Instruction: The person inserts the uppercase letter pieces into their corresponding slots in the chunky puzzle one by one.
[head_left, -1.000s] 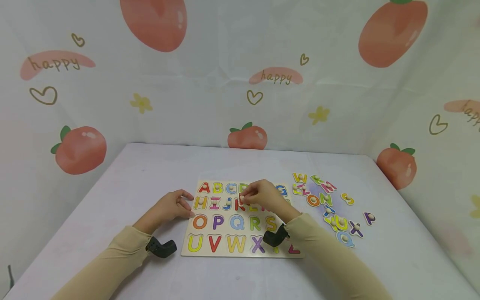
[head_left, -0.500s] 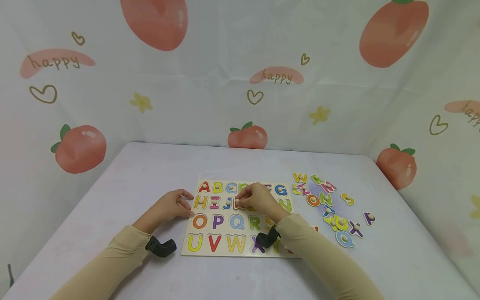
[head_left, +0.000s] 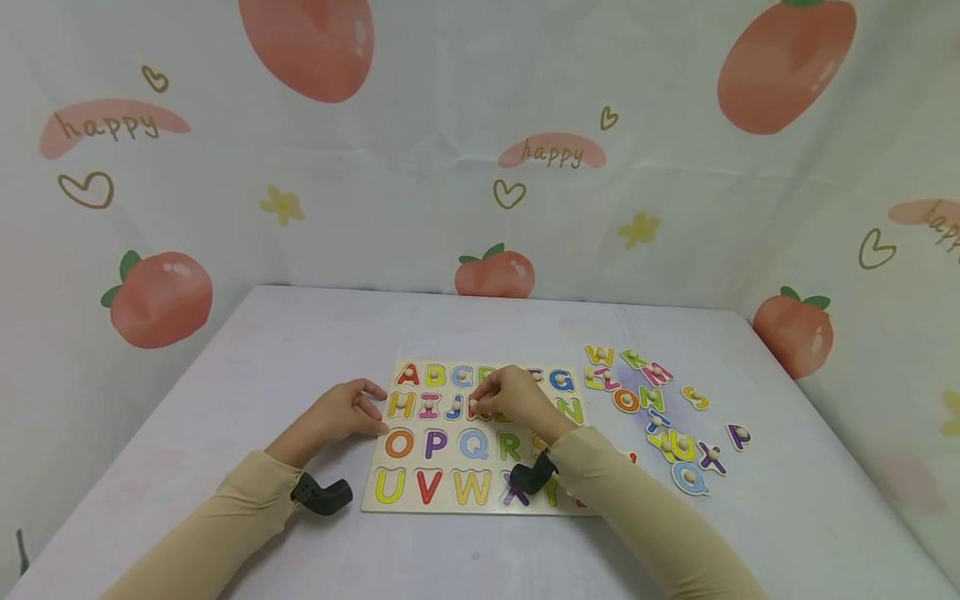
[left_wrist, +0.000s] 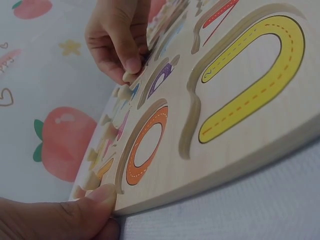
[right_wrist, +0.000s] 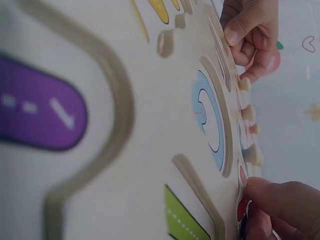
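A wooden alphabet puzzle board (head_left: 491, 513) lies on the table in front of me. Knobbed letters fill the slots from A along to J where visible. My right hand (head_left: 517, 400) pinches the knob of a red letter K piece (head_left: 474, 412) at the slot just right of J; the fingers partly hide it. Red also shows under the fingertips in the right wrist view, but whether the piece lies flush I cannot tell. My left hand (head_left: 341, 417) rests at the board's left edge, thumb (left_wrist: 102, 192) touching the rim and fingers loosely bent.
Loose letter pieces lie right of the board, among them an orange O (head_left: 627, 401), a yellow S (head_left: 695, 398), a purple P (head_left: 738, 437) and a light blue Q (head_left: 690, 479). A patterned cloth (head_left: 420, 167) hangs behind the table (head_left: 330, 325).
My right hand has moved slightly left and down with the red letter K piece, from above the row to its slot beside J. My left hand stays at the board's edge.
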